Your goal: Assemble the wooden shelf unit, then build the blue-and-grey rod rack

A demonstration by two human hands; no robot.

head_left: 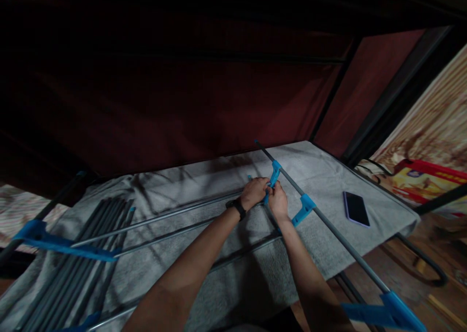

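My left hand (254, 193), with a dark watch (237, 208) on its wrist, is closed at a blue plastic connector (275, 174). Close beside it, my right hand (278, 203) pinches the same connector from the right; the fingertips partly hide its lower end. The connector sits on a long grey tube (331, 223) that slants across the right side. Another blue connector (303, 210) is on that tube, nearer to me. From the left, a metal rod (171, 217) runs towards my left hand, and its far end is hidden there.
Several loose grey tubes (83, 254) lie at the left beside a blue bracket (54, 239). A phone (356, 209) rests on the grey cloth (317, 171) at the right. A red and yellow box (423, 181) stands beyond the bed's edge. Dark red panels (219, 108) rise behind.
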